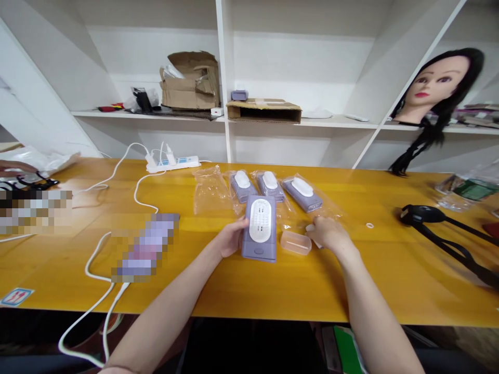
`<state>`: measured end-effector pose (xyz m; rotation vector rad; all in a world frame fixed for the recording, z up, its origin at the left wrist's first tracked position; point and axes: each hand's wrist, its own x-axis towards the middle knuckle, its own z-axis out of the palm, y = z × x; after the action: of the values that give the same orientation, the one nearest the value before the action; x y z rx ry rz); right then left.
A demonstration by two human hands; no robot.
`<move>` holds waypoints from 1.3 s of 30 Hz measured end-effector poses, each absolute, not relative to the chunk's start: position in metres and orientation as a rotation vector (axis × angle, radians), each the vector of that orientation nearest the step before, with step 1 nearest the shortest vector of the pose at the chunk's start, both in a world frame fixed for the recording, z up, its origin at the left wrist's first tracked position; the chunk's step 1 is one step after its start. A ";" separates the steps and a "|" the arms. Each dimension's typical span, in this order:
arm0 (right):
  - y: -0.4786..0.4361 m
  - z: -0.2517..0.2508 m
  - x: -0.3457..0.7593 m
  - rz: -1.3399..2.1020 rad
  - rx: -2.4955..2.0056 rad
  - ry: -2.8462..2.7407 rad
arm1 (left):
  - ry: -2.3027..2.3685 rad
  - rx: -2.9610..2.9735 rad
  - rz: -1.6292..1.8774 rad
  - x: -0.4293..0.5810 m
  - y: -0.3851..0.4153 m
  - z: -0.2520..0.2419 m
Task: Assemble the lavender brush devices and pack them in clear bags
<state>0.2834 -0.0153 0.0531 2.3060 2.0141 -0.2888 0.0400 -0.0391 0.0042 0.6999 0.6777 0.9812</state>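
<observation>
Left hand (pixel 232 238) fingers grip one lilac device (pixel 258 249); three bagged devices (pixel 270 186) lie behind; right hand (pixel 329 234), its hold unclear, sits beside one tub (pixel 295 242).

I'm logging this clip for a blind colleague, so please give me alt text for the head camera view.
Two bare hands work at a yellow wooden table: the left hand touches a lilac device with a white oval panel, and the right hand is beside a small translucent tub. Three similar devices lie behind in clear plastic bags, below shelves holding a mannequin head.

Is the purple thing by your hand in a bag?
No, out: the purple device lies bare against your left hand, unlike the three others in clear bags.
</observation>
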 end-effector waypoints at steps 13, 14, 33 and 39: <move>-0.035 0.072 0.277 -1.194 2.392 2.941 | 0.779 0.776 0.638 0.030 -0.041 0.005; -0.039 0.072 0.271 -1.614 2.232 2.974 | 0.766 0.801 0.643 0.030 -0.042 0.005; -0.052 0.062 0.245 -2.456 2.013 2.642 | 0.755 0.884 0.635 0.031 -0.044 0.006; -0.057 0.063 0.237 -2.496 1.995 2.577 | 0.771 0.869 0.651 0.032 -0.044 0.010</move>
<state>0.2369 -0.0573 0.0626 1.9945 2.5769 -2.4959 0.0316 -0.0442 0.0103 0.8688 0.7711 0.6510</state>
